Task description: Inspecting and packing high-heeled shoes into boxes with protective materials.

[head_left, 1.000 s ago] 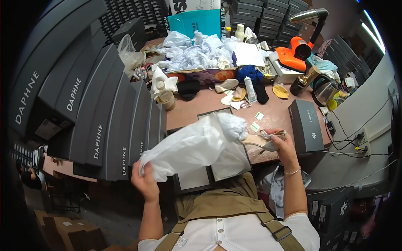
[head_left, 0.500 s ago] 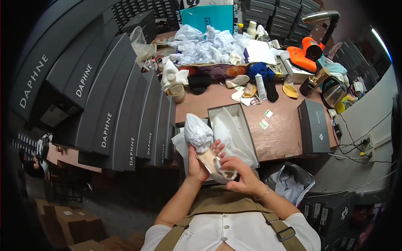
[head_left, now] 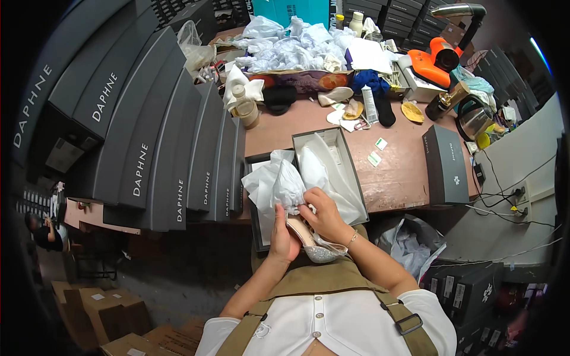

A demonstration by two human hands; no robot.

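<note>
A high-heeled shoe (head_left: 320, 254) with a glittery silver heel end and a beige insole lies in my left hand (head_left: 285, 242), whose fingers wrap round its side. Crumpled white tissue paper (head_left: 287, 185) covers the toe part of the shoe. My right hand (head_left: 328, 219) bends over the shoe, its fingertips closed on the paper's edge near the middle of the shoe. Beneath and beyond sits a grey shoebox (head_left: 258, 237) lined with white paper. Beside it, another grey box part (head_left: 355, 178) holds a white paper-wrapped bundle (head_left: 313, 169).
Grey shoeboxes (head_left: 160, 154) stand stacked on the left. A heap of crumpled white paper (head_left: 297, 47) fills a container at the back. A closed shoebox (head_left: 445, 166), a kettle (head_left: 473, 127) and an orange device (head_left: 430, 68) stand right. A bag of paper (head_left: 409, 246) hangs below the table edge.
My right hand has moved from the heel end up to the paper edge. The shoe has turned, showing its glittery heel end. My view has shifted slightly.
</note>
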